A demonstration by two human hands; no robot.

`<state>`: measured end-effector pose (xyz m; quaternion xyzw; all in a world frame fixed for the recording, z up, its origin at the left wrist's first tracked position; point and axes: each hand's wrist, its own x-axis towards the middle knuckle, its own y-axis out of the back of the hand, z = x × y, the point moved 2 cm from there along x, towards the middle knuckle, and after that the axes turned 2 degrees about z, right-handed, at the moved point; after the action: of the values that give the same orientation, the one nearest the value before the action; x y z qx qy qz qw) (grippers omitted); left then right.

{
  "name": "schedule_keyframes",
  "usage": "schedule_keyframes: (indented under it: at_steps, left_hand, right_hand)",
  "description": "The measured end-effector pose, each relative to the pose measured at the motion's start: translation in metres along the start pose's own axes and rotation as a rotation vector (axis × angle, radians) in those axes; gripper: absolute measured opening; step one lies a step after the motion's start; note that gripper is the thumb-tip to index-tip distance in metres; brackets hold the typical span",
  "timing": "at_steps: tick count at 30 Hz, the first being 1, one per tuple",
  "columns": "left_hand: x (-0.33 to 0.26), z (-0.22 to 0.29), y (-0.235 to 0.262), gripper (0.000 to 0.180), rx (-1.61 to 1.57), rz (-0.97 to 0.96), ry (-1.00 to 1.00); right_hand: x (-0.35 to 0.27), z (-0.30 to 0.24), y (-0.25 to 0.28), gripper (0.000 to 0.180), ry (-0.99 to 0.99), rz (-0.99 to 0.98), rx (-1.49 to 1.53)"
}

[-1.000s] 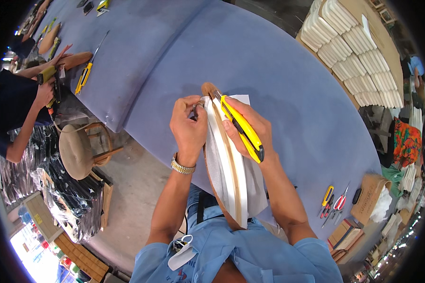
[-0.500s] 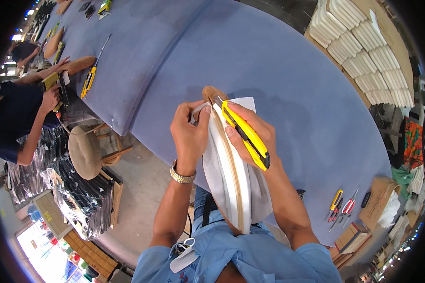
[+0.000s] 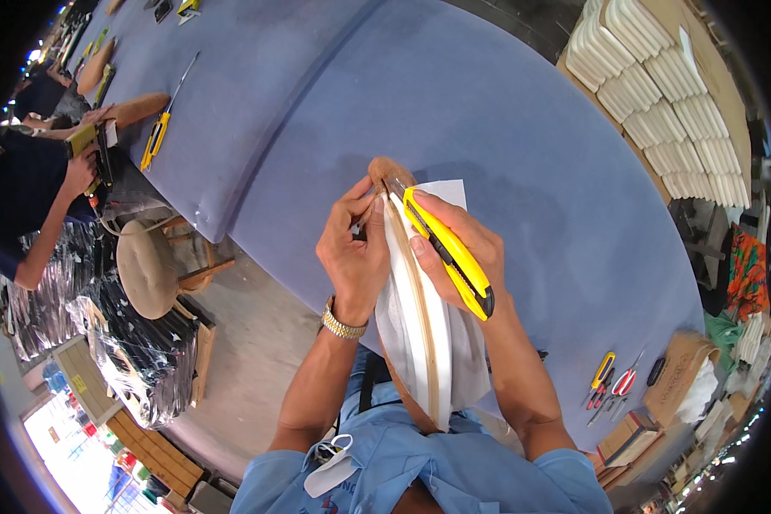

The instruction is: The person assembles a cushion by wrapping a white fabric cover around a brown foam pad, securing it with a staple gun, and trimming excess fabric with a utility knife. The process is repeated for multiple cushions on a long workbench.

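You hold a long white panel on edge at the middle of the frame, a knife at its top.

At the far left a co-worker's hand (image 3: 79, 171) works at the blue table (image 3: 522, 154), with a yellow knife (image 3: 154, 141) lying near it and a round stool (image 3: 150, 270) below. Your left hand (image 3: 351, 253) pinches the upper edge of the white panel (image 3: 424, 334), fingers closed on it. Your right hand (image 3: 458, 244) is closed around a yellow utility knife (image 3: 450, 253), its tip at the panel's brown top end. White stacked pieces (image 3: 651, 86) fill the upper right; scissors (image 3: 612, 390) lie at the lower right.
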<state>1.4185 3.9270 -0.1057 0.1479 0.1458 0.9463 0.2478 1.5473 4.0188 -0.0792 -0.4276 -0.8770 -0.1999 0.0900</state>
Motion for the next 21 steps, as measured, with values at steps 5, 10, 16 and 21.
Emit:
schedule_keyframes:
  at_steps: [5, 10, 16, 21]
  left_hand:
    - [0.0, 0.003, -0.001, 0.007, 0.022, 0.003, -0.033]
    - [0.001, 0.0, -0.001, 0.009, 0.017, 0.005, -0.039]
    - [0.0, 0.002, 0.0, 0.013, 0.018, -0.004, -0.059]
    - [0.001, 0.0, 0.0, 0.015, 0.009, -0.03, -0.04]
  right_hand:
    - [0.003, -0.005, 0.0, 0.041, 0.024, -0.047, -0.089]
    - [0.007, -0.008, -0.004, 0.042, 0.041, -0.079, -0.16]
    - [0.007, -0.012, -0.006, 0.04, 0.059, -0.078, -0.214]
    - [0.006, -0.012, -0.006, 0.04, 0.077, -0.062, -0.223]
